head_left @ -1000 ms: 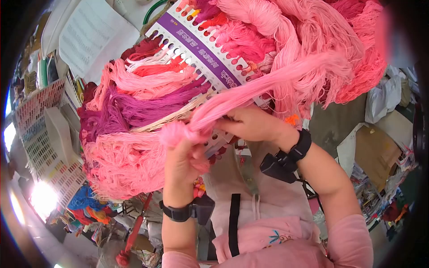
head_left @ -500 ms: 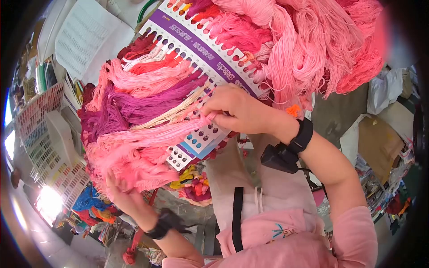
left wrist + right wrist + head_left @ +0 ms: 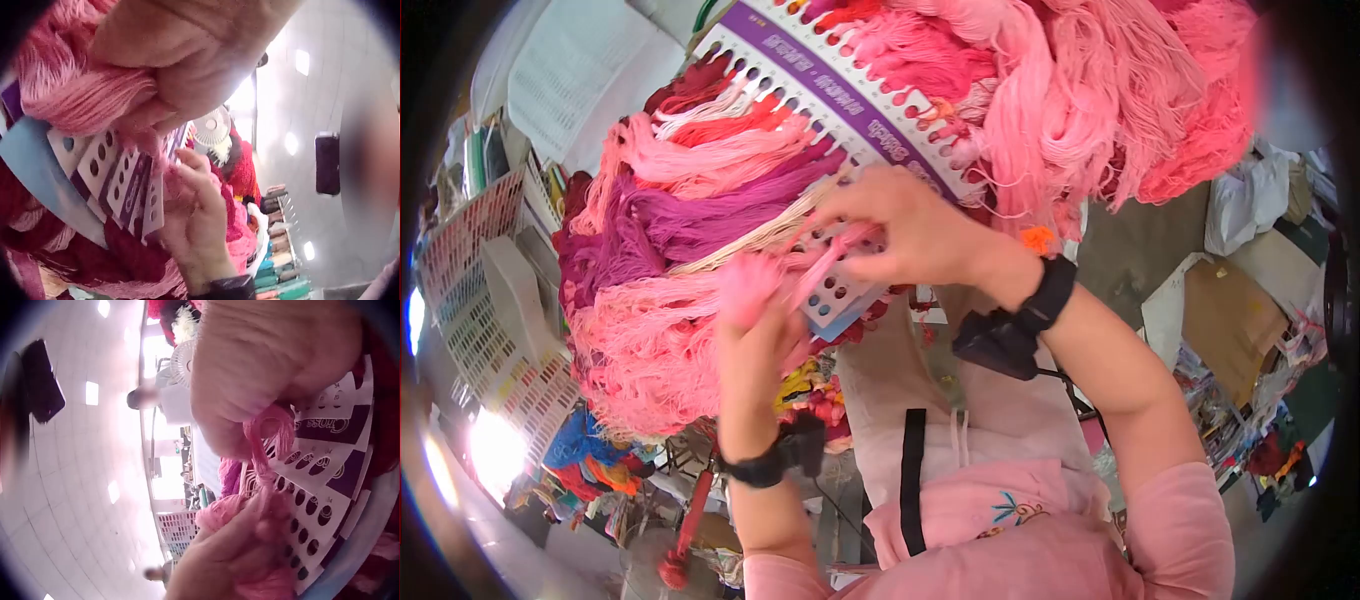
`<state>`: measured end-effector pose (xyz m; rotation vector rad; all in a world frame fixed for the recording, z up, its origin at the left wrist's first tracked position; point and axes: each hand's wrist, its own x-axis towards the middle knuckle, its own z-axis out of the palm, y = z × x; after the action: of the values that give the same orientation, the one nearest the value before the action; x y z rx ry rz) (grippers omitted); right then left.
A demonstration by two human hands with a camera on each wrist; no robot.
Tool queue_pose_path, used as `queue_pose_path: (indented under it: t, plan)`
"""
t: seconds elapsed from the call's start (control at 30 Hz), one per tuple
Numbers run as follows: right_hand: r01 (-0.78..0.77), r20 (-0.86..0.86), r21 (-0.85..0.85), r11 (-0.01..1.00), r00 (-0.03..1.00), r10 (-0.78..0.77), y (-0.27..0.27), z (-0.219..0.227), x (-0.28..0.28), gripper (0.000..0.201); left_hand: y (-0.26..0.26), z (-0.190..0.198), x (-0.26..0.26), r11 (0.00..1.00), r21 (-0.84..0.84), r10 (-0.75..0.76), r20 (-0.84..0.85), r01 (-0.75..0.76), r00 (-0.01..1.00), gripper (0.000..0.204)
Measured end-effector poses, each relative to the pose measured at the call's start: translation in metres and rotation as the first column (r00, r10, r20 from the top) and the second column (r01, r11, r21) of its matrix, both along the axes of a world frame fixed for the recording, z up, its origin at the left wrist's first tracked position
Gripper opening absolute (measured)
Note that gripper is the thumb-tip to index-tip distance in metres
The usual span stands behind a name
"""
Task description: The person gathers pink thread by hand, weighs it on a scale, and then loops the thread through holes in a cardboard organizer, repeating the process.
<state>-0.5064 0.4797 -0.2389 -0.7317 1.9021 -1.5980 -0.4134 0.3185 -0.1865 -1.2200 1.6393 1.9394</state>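
My left hand (image 3: pixel 748 365) grips a bunch of pink embroidery floss (image 3: pixel 87 100) just left of my right hand (image 3: pixel 920 225). A twisted loop of the same pink floss (image 3: pixel 275 431) is pinched by the right hand's thumb and fingers, and strands run between the two hands. Both hands are over the lower end of a stack of white and purple punched thread cards (image 3: pixel 830 85). Skeins of magenta floss (image 3: pixel 690 225), cream floss (image 3: pixel 745 240) and red floss hang from the card holes. A blue sheet (image 3: pixel 50 169) shows under the cards.
Large pink skeins (image 3: pixel 1050 90) hang at the upper right. A printed paper sheet (image 3: pixel 570 75) lies at the upper left, above a plastic basket (image 3: pixel 475 270). A cardboard piece (image 3: pixel 1230 320) is at the right. A fan (image 3: pixel 212 127) stands farther off.
My left hand slid down the pink floss to the lower left, then came back up beside the right hand with a bunch in it. The right hand stays near the card holes.
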Motion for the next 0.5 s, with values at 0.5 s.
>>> queue_pose_path:
  t: [0.5]
  plan:
    - [0.039, -0.345, 0.186, 0.982, 0.938, 0.028, -0.012, -0.007, 0.011, 0.034, -0.105, 0.103, 0.056, 0.910, 0.321, 0.373, -0.352, -0.264, 0.858, 0.022]
